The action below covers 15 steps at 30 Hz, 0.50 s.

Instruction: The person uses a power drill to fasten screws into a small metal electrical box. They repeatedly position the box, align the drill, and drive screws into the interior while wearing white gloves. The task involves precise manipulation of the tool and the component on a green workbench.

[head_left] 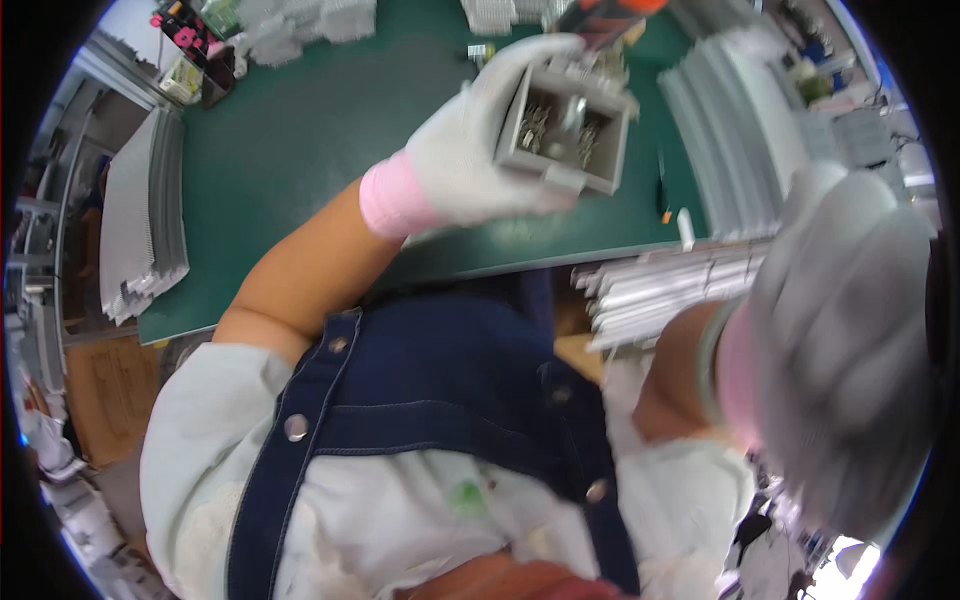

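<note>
My left hand (470, 140), in a white glove with a pink cuff, is closed around a small grey open-topped box (535, 164). Small metal pieces (534, 128) lie inside the box, too small to name. The box is held above the green tabletop (300, 130), its open side facing me. At the right, raised close to the camera and away from the box, is my right hand (845, 340) in a similar glove. Its fingers are smeared by motion, and anything in them cannot be made out.
Stacks of pale, thin sheets stand at the table's left (145, 215) and right (735, 130). Behind the box is an orange and black object (610, 18). A thin dark tool with an orange end (664, 200) lies near a small white piece (685, 228). More white bundles (670, 290) sit below the table edge.
</note>
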Available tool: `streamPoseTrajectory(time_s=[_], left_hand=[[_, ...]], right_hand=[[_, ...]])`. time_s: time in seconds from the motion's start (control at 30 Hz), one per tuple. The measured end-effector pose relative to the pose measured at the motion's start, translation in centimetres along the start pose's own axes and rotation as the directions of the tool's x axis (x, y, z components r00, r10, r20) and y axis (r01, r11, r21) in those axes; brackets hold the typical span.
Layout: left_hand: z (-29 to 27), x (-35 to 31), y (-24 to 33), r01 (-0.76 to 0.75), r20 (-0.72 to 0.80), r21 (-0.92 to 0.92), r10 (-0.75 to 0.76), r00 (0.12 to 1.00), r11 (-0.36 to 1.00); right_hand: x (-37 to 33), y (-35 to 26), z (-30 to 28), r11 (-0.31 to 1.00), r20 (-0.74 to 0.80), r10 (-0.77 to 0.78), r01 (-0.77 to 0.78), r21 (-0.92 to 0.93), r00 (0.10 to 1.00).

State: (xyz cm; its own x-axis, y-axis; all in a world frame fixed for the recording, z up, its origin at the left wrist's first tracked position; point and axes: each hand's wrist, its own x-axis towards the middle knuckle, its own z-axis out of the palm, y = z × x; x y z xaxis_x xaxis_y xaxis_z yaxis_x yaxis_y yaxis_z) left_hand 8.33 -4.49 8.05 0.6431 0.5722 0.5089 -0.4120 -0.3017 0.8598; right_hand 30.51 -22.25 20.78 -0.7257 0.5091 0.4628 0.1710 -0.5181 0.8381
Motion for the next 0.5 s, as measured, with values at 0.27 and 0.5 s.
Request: streamPoseTrajectory(time_s=[0.27,0.5], left_hand=[[-3.5,-0.2,-3.4,-0.098,-0.011,0.314,0.107,0.994,0.944],[-8.1,0.8,-5.8,-0.031,-0.147,0.459,0.110,0.983,0.888]], right_hand=[[6.5,1.2,-1.6,0.605,0.199,-0.512,0.515,-0.607,0.836],[6.5,-4.2,-1.2,-0.495,0.542,0.120,0.524,-0.693,0.831]])
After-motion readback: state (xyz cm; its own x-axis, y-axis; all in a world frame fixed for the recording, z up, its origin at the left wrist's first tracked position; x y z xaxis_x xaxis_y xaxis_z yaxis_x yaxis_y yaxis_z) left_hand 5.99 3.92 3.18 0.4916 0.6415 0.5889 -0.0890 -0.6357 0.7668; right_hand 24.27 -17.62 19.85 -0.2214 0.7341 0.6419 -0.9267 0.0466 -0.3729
